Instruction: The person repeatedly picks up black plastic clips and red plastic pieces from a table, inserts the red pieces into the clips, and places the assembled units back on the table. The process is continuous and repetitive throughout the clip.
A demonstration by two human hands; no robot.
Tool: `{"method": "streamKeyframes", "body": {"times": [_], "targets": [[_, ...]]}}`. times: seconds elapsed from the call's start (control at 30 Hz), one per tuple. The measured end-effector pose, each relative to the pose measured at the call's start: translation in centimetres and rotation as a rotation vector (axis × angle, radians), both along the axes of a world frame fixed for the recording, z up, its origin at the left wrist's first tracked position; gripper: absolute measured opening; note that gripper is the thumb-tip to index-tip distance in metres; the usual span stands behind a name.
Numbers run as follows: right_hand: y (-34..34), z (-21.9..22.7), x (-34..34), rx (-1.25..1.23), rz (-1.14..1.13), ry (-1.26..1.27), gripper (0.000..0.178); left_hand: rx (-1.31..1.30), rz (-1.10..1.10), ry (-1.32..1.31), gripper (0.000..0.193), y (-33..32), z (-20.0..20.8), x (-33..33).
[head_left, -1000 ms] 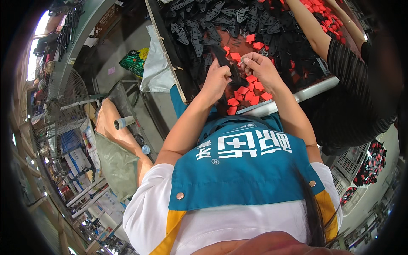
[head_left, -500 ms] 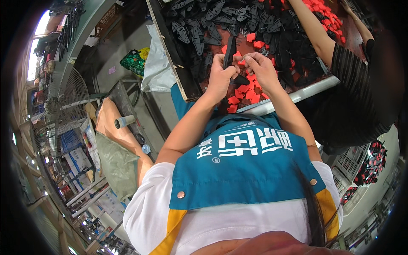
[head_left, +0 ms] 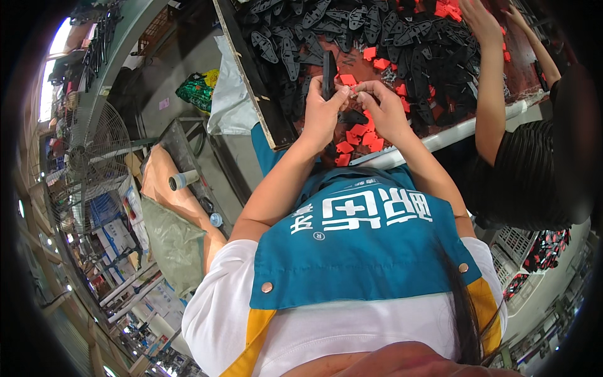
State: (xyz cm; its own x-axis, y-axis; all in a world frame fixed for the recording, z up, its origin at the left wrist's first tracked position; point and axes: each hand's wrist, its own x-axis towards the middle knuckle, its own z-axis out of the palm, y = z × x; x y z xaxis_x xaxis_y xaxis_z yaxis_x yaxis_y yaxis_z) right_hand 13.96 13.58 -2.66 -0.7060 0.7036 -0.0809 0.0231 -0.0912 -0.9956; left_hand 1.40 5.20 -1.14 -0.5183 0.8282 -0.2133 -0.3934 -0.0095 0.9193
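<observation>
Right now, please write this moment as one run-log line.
left hand: holds black part | right hand: pinches small piece, kind unclear | around: red pieces, other black parts

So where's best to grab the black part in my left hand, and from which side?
I'd probably pinch the black part across its slim width, at the end jutting past your left hand, coming from the side away from your body. That end is free and looks narrow, while your left hand covers the lower part and your right hand is close on its right.

Caged fan [head_left: 78, 152] — left, green bag [head_left: 195, 93] (shiny), whitish sheet [head_left: 233, 107]
</observation>
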Motion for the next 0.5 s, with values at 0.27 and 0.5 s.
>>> {"method": "streamKeyframes", "body": {"times": [0.27, 0.5], "targets": [[0.4, 0.7, 1.2, -0.740, 0.009, 0.361, 0.010, 0.003, -0.105, -0.130, 0.024, 0.1, 0.4, 0.0], [1.1, 1.1, 0.7, -0.111, 0.001, 0.068, 0.011, -0.071, -0.132, -0.370, 0.032, -0.2, 0.8, 0.4]]}}
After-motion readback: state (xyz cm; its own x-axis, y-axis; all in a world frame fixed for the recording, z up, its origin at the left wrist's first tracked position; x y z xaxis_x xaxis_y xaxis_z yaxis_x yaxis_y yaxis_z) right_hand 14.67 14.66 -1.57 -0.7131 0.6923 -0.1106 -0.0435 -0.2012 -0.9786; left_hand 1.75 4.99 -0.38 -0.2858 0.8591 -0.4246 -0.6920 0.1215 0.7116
